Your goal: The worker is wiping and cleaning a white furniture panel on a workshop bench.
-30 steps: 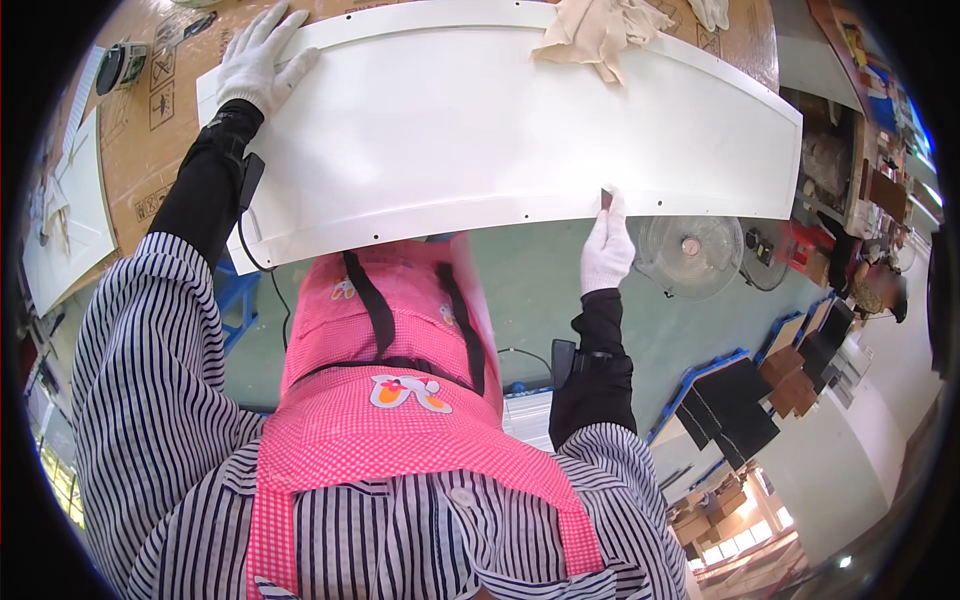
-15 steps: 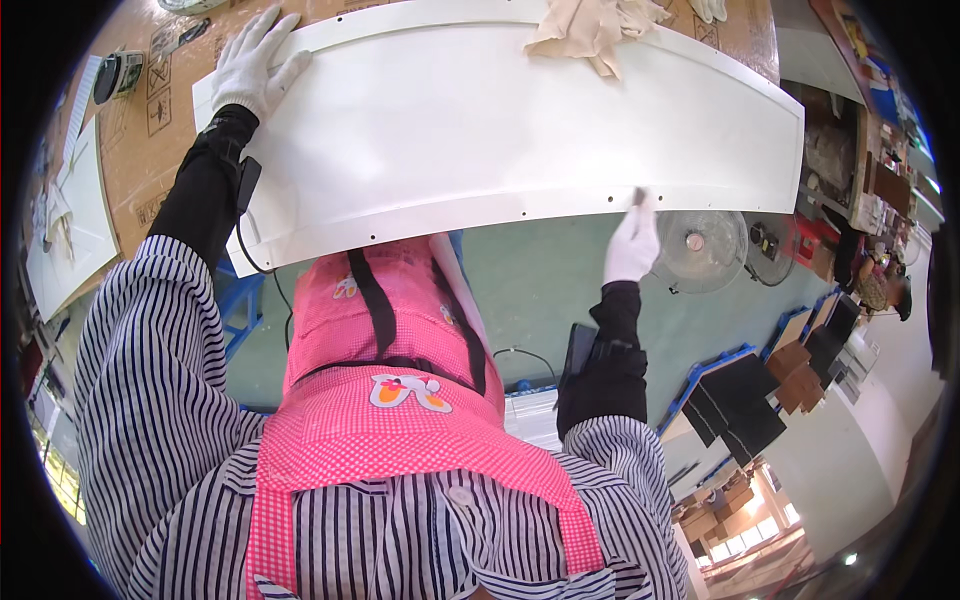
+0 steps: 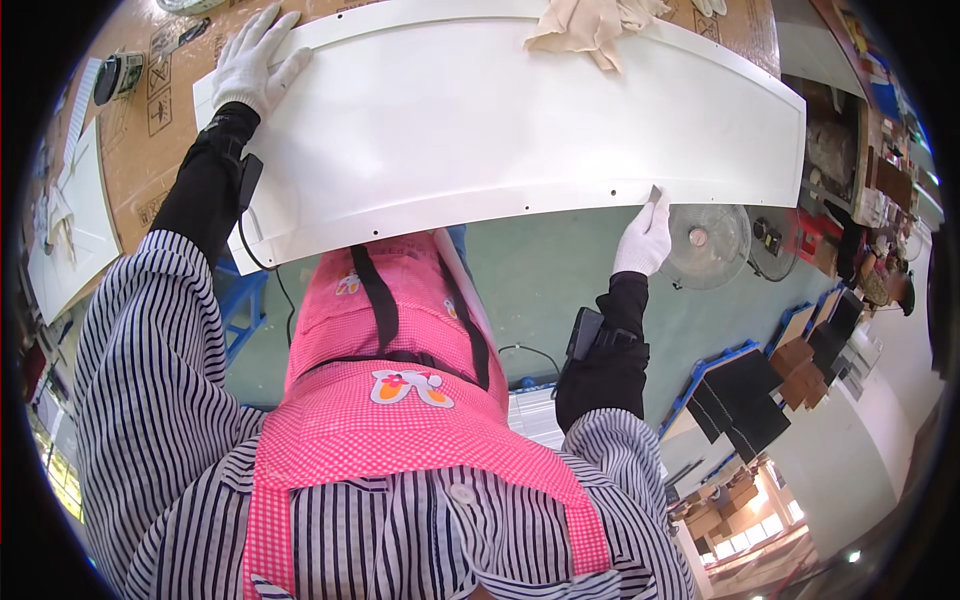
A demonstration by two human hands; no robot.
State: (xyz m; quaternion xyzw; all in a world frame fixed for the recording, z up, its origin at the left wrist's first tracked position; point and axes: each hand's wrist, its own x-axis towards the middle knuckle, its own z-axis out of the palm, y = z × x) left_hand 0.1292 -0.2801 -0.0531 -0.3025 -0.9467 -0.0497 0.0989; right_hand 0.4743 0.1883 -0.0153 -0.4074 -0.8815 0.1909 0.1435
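A long white curved panel (image 3: 500,120) was laid flat across a brown cardboard-covered worktop (image 3: 130,150), its near edge overhanging the worktop toward the person. The left hand (image 3: 255,60), in a white glove, was spread open and pressed flat on the panel's far left corner, with nothing gripped. The right hand (image 3: 643,240), also gloved in white, was closed around a small dark piece (image 3: 654,194) that was held against the panel's near edge, close to its right end; what the piece was could not be told. A row of small holes was seen along that near edge. A crumpled beige cloth (image 3: 590,25) was lying on the far side of the panel, well apart from both hands. A pink checked apron (image 3: 400,420) was worn over a striped shirt, with black sleeves on both forearms. A round fan (image 3: 705,245) was standing on the green floor (image 3: 540,290) just beside the right hand in the picture. Another white panel (image 3: 60,240) was lying at the far left.
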